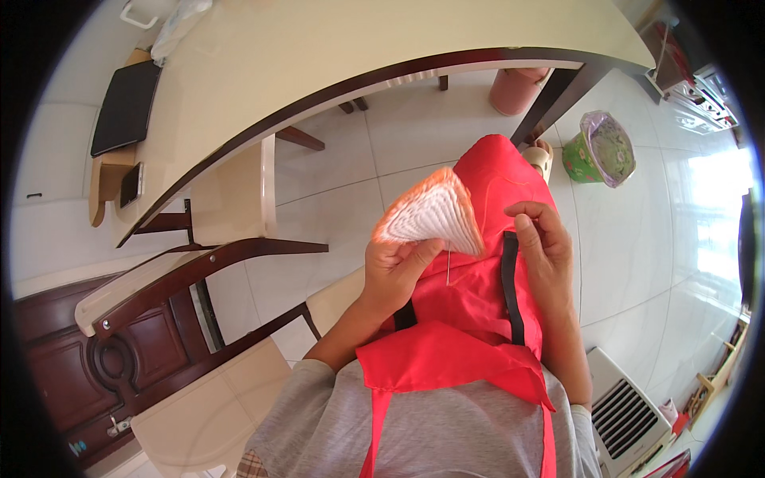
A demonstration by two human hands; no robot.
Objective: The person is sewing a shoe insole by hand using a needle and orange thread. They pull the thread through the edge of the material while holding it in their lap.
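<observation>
My left hand (399, 266) grips the lower edge of a folded, fan-shaped textile piece (431, 216), with white ribbed rows and an orange border. A thin needle-like length (448, 267) hangs below it, over the red apron (466, 305) on my lap. To the right, my right hand (541, 239) is raised over the apron with its thumb and index finger bent close together. Whether it pinches anything, such as a thread, I cannot tell. A faint orange strand (508, 174) lies across the apron beyond the hands. A black strap (511, 287) runs beside my right hand.
A cream table (299, 66) with a dark edge spans the top. At its left are a black tablet-like item (127, 107) and a phone (131, 185). Chairs (209, 263) stand left. A lined green bin (583, 158) and a pink bucket (515, 92) stand on the tiles.
</observation>
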